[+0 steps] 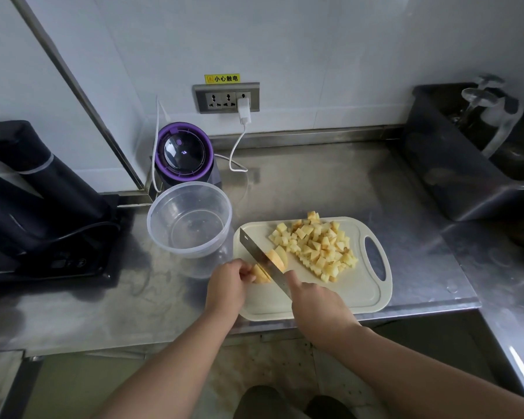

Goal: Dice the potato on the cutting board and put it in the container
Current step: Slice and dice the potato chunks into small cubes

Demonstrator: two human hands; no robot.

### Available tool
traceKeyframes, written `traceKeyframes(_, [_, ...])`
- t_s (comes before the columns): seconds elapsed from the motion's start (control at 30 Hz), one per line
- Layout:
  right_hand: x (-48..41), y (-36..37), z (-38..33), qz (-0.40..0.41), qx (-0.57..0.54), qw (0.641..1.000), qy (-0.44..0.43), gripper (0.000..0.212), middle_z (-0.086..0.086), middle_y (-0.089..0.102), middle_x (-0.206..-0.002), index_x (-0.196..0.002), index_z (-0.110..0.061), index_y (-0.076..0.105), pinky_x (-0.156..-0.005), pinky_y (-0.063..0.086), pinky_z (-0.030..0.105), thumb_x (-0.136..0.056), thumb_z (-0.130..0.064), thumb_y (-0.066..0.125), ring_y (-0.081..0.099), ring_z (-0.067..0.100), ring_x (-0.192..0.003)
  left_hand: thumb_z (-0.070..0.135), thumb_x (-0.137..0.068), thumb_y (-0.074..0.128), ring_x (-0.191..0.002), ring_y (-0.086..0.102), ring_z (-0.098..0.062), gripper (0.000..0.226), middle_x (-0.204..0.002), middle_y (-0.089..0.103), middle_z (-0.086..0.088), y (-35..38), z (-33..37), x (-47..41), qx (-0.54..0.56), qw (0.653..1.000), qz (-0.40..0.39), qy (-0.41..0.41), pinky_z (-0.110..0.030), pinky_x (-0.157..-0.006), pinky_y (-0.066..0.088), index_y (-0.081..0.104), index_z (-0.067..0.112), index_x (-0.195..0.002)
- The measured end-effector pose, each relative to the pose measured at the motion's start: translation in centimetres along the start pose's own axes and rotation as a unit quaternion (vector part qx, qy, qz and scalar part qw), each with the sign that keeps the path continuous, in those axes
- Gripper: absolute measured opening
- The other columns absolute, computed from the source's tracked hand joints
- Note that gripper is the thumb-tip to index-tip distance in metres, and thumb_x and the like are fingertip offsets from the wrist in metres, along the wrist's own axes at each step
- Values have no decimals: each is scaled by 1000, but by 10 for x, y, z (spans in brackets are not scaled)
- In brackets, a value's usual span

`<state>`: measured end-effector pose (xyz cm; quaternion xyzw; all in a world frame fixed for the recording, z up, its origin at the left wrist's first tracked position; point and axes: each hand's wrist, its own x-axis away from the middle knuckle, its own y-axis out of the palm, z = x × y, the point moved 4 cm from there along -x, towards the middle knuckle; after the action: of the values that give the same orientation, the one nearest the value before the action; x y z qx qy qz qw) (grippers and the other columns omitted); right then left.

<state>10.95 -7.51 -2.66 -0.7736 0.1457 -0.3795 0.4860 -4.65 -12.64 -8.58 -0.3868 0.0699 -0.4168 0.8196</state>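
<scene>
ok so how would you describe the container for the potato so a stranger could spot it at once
On the steel counter, find the pale cutting board near the front edge. Just left of it stands a round plastic container, in front of a purple-ringed appliance. Unlike its dark neighbours, it is see-through and empty.

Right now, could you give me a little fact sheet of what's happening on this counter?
left hand: holds the uncut potato piece steady
right hand: grips the knife, blade across that piece
diced potato: pile on the cutting board, right of the blade
container: clear, nothing in it, left of the board
progress: dicing unfinished; nothing transferred yet
</scene>
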Motion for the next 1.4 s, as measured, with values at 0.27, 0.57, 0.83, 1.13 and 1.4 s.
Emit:
traceKeyframes(0.27, [3,-2,-10,-11,23,1000,-9,56,1,51,-82,-142,-20,18,-61,50,30,-96,-5,48,61,19,-73,8,-89,64,-87,64,-17,7,-90,71,-2,1,0,3,21,1000,10,-8,-27,-83,48,68,13,-88])
traceKeyframes(0.57, [0,0,-11,-27,29,999,-14,61,0,48,-79,-146,-18,15,-58,47,25,-98,-6,50,55,14,-69,15,-89,65,-92,64,-16,8,-95,72,0,1,0,1,-11,1000,20,13,-32,-86,51,71,14,-93])
traceKeyframes(0.83, [-11,12,-12,-57,62,996,-13,60,5,55,-91,-146,-15,17,-69,53,31,-97,-3,49,59,17,-77,10,-86,66,-88,65,-20,9,-94,72,-3,1,-1,-3,-45,999,16,27,-36,-81,52,71,11,-94])
traceKeyframes(1.13, [-5,-3,-6,-16,10,1000,1,55,1,46,-75,-138,-20,20,-63,51,34,-94,1,45,59,21,-72,10,-87,67,-89,64,-14,10,-93,71,3,1,-4,0,-7,1000,12,18,-25,-81,48,72,13,-94])
traceKeyframes(1.4, [0,-5,-14,-23,24,999,-10,54,0,46,-76,-140,-17,20,-60,47,30,-96,-2,46,55,18,-68,13,-89,65,-87,62,-13,8,-92,70,2,2,-4,2,-4,1000,27,0,-21,-78,44,71,12,-94])
